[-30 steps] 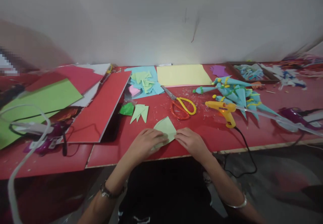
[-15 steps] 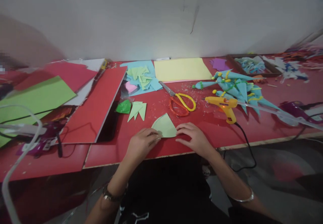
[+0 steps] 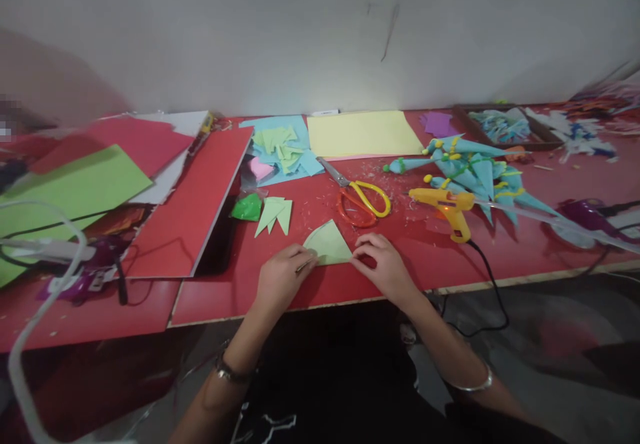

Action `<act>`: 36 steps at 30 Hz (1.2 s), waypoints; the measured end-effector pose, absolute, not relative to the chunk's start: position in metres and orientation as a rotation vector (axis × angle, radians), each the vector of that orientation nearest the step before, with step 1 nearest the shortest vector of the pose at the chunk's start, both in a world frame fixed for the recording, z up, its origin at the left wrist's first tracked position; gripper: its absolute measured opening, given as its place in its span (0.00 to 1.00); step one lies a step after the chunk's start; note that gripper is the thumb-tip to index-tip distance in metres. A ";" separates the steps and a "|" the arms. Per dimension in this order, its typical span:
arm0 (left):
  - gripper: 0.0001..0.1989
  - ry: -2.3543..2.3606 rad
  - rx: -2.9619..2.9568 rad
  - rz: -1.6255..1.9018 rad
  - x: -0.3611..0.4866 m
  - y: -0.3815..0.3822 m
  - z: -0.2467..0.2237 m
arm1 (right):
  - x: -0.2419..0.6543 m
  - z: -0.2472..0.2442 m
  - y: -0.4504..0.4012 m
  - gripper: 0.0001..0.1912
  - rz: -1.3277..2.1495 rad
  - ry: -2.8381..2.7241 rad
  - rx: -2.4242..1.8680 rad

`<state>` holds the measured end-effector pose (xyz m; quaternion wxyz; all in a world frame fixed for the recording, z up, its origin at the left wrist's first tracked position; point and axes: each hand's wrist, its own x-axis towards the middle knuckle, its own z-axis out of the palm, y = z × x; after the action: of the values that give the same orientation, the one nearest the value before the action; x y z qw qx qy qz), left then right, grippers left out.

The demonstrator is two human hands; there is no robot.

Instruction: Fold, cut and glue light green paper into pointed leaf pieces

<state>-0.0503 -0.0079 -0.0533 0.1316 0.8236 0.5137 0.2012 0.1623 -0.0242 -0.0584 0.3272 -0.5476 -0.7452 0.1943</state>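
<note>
A light green paper quarter-circle (image 3: 329, 243) lies near the table's front edge, its straight side toward me. My left hand (image 3: 286, 274) is closed at its left corner, fingertips on the paper. A thin, dark, stick-like thing shows by those fingers, too small to name. At the right corner, the thumb and forefinger of my right hand (image 3: 384, 267) pinch the paper. Scissors (image 3: 361, 199) with one red and one yellow handle lie just beyond the paper. Left of it are several pointed light green paper pieces (image 3: 275, 215) and a green packet (image 3: 247, 207).
A yellow glue gun (image 3: 447, 207) with a trailing cord lies at right, before several blue paper cones (image 3: 473, 171). Yellow sheets (image 3: 365, 134) lie by the wall. A red board (image 3: 193, 207) and coloured sheets cover the left. A tray (image 3: 540, 143) stands back right.
My right thumb and forefinger have closed onto the paper's right corner. My left hand has shifted slightly at the left corner, and the thin dark thing shows more plainly. The view has moved a little.
</note>
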 end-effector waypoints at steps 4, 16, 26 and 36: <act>0.11 1.478 2.366 0.611 -0.051 -0.009 -0.055 | 0.162 -0.058 -0.024 0.05 0.507 -1.932 -1.463; 0.13 1.268 2.551 0.739 -0.052 -0.010 -0.059 | 0.158 -0.051 -0.035 0.05 0.520 -2.022 -1.321; 0.09 1.311 2.482 0.801 -0.052 -0.012 -0.059 | 0.159 -0.057 -0.034 0.02 0.558 -1.986 -1.358; 0.09 1.555 2.252 0.669 -0.047 -0.010 -0.050 | 0.156 -0.058 -0.031 0.04 0.556 -1.905 -1.425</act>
<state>-0.0470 -0.0096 -0.0500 0.1613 0.7889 0.5447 0.2342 0.1557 -0.0307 -0.0584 0.3423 -0.5481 -0.7326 0.2137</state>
